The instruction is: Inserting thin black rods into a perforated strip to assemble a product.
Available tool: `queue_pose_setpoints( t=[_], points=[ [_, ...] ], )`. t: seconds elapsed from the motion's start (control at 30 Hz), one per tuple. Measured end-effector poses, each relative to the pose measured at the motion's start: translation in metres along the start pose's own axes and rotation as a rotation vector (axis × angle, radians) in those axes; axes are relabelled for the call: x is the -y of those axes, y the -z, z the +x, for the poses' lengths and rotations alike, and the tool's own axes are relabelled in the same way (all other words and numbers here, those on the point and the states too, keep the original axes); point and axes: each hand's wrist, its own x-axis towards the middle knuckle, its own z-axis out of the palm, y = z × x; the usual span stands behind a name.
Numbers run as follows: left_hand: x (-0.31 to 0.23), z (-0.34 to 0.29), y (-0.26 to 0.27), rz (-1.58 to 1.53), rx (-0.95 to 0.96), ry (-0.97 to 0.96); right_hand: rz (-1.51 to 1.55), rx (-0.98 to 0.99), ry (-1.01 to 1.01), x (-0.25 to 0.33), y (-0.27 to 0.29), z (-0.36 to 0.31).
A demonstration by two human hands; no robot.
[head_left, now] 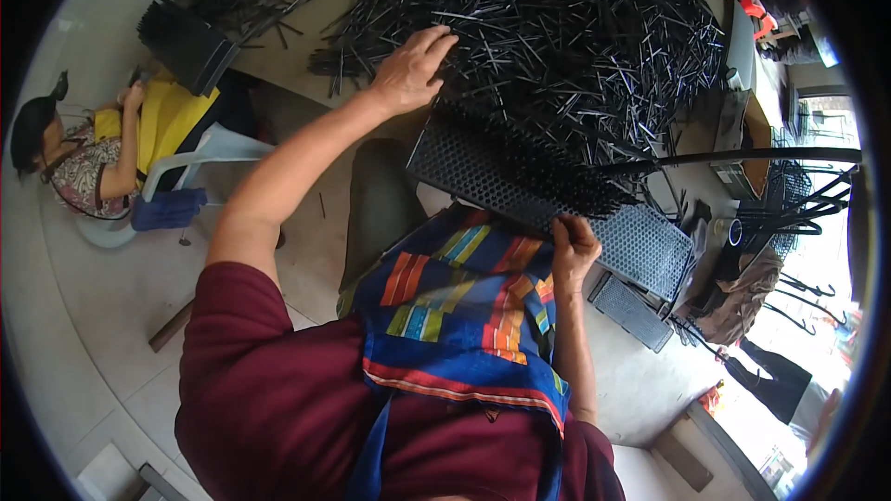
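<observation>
A black perforated board [464, 162] lies tilted in front of me, by my lap. Dense black strips [548, 167] stand upright from its far part, while holes show along its near part. At the board's near right edge, my right hand [575, 243] is closed, thumb and fingers curled against that edge. Whether a small strip is also between those fingertips is hidden. My left hand [408, 74] reaches past the board's far left corner, over the edge of a big heap of loose black strips [557, 28]. Its fingers are outstretched, thumb apart, with nothing visible in them.
A black rod [733, 160] runs rightward from beside the board. More perforated panels [645, 246] lie at the right, near an open cardboard box [742, 134] and a white cup [734, 232]. At left, a person in a yellow apron [172, 116] sits by a bristled black block [190, 51].
</observation>
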Motion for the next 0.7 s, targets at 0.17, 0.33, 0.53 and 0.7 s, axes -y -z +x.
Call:
queue_pose_setpoints(
  t=[0.17, 0.33, 0.53, 0.7],
  points=[
    [0.038, 0.037, -0.044, 0.305, 0.356, -0.344, -0.115, 0.031, 0.054, 0.013, -0.004, 0.0],
    [0.04, 0.066, -0.073, 0.525, 0.637, -0.425, -0.225, 0.022, 0.086, 0.02, -0.006, 0.001],
    [0.091, 0.078, -0.053, 0.689, 0.6, -0.105, -0.257, 0.023, 0.113, 0.026, -0.009, 0.003],
    [0.066, 0.072, -0.043, 0.614, 0.513, -0.156, -0.275, 0.01, 0.115, 0.029, -0.007, 0.004]
  ],
)
